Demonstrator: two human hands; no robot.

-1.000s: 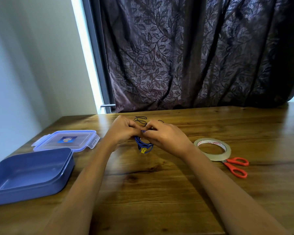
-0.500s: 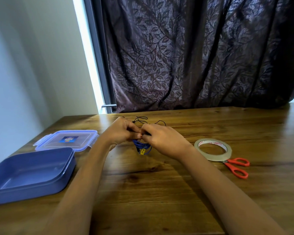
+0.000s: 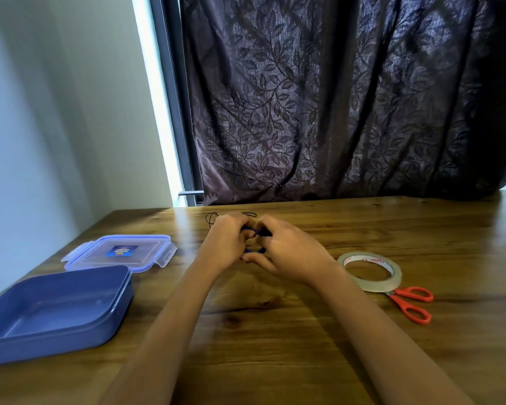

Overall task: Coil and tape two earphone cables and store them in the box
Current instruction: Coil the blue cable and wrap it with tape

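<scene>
Blue cable (image 3: 250,228) held over open tabletop (image 3: 275,331)
Left hand (image 3: 227,244) and right hand (image 3: 289,255) pinch it; box (image 3: 56,331) near-left, tape (image 3: 368,271) and scissors (image 3: 411,305) right.

A wooden table (image 3: 275,346) with a glossy, knotted grain fills the foreground. Behind it hangs a dark purple curtain (image 3: 333,97) patterned with leaves, falling in folds to the tabletop. On the left stands a pale wall (image 3: 56,127); between them, a bright strip of window (image 3: 161,112) beside a dark frame (image 3: 178,112).
</scene>
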